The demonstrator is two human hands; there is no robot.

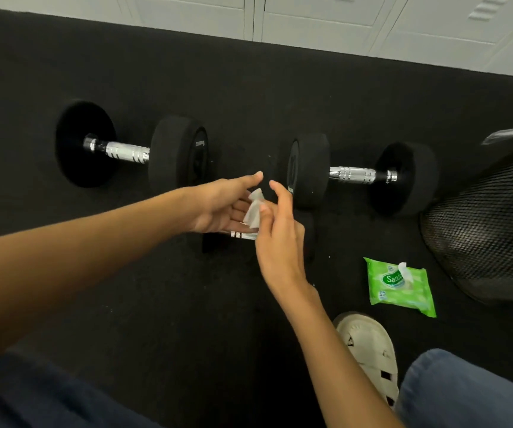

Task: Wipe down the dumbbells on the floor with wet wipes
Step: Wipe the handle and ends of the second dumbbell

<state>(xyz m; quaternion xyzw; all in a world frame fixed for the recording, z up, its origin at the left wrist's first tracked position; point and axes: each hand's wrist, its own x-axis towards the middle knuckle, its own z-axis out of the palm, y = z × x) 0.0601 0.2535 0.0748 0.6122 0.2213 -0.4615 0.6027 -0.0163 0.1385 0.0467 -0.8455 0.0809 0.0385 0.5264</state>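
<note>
Two black dumbbells with chrome handles lie on the dark floor mat: the left dumbbell and the right dumbbell. A third dumbbell lies closer to me, mostly hidden under my hands, with only a bit of its chrome handle showing. Between my hands is a small crumpled white wet wipe. My right hand pinches it with the thumb. My left hand has its fingers stretched out, and the wipe lies against them.
A green pack of wet wipes lies on the mat to the right, one wipe sticking out of its top. A black mesh bin stands at the far right. White lockers line the back. My sandalled foot and knees are at the bottom.
</note>
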